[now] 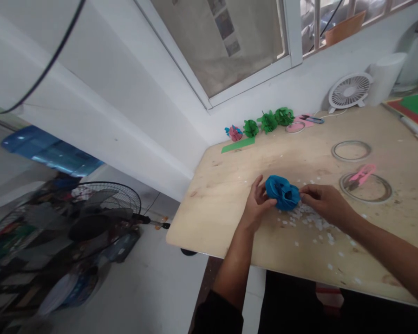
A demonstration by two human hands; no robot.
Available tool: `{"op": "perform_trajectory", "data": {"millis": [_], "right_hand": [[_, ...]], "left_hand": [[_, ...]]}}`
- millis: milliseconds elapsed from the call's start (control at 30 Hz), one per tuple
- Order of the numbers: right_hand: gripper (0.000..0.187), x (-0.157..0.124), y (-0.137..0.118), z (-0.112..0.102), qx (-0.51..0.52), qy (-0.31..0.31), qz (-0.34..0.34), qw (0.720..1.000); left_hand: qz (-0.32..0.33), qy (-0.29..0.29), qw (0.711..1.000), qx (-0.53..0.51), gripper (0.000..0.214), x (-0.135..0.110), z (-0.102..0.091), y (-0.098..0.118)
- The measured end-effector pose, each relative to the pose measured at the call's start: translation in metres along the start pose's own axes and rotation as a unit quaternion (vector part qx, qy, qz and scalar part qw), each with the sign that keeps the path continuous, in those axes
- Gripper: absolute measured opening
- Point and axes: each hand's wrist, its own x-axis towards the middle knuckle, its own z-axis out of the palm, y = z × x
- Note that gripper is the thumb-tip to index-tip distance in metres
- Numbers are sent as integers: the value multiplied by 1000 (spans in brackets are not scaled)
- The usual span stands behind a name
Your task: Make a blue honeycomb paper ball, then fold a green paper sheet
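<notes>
A blue paper flower (283,192) with rounded, folded petals is held up over the table, tilted toward me. My left hand (257,202) grips its left side, thumb in front and fingers behind. At its right edge, my right hand (315,197) has thumb and forefinger pinched together; what is between the fingertips is too small to make out. Many small white paper scraps (313,218) lie scattered below and around the right hand. Pink-handled thread snips (362,174) rest across a wire ring (383,197) to the right.
Along the wall stand several green paper balls (268,122), a pink and blue one (234,133), and a green strip (237,145). Another ring (351,150), a white fan (350,91) and coloured sheets (416,111) are on the right. A floor fan (101,208) stands left of the table (198,213).
</notes>
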Motion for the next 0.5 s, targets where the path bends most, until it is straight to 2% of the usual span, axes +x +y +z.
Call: {"op": "perform_trajectory", "data": {"millis": [67, 200, 367, 500], "right_hand": [[30, 0, 1, -1, 0, -19, -7, 1000], [28, 0, -1, -3, -17, -27, -14, 999], [30, -1, -4, -2, -39, -36, -16, 998], [31, -1, -4, -2, -46, -43, -14, 998]], "left_hand": [[-21, -38, 999, -22, 105, 8, 2, 1], [-30, -60, 998, -14, 108, 19, 7, 3], [-37, -54, 998, -6, 103, 28, 13, -1], [-16, -22, 1000, -4, 95, 29, 18, -4]]}}
